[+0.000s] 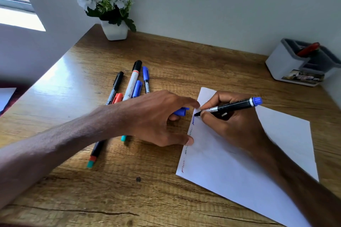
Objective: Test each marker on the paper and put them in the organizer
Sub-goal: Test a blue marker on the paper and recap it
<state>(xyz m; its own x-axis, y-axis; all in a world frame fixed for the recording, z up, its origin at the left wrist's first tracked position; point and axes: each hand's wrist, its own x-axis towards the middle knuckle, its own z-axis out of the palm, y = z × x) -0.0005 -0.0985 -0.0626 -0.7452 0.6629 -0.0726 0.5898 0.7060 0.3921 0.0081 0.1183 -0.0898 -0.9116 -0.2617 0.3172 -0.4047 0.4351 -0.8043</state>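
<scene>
Blue marker (230,106) is over the left edge of the paper (239,171), uncapped, its tip touching the sheet at the far end of a row of short test scribbles (183,168). The right hand (234,127) grasps it firmly near the tip, as one holds a pen, so I judge that the testing step is in progress. Its long axis runs nearly across the sheet — the tip points to the left edge, and the blue rear end points toward the far right corner of the desk (129,190). There the organizer (284,64) stands with one red marker (309,49) inside. The left hand (156,116) presses the forefinger and the thumb on the left edge of the paper, probably to keep it from sliding. Its other fingers curl round the blue cap (181,111). More markers (133,83) lie together near the middle of the desk — capped and, I suppose, not yet tested.
</scene>
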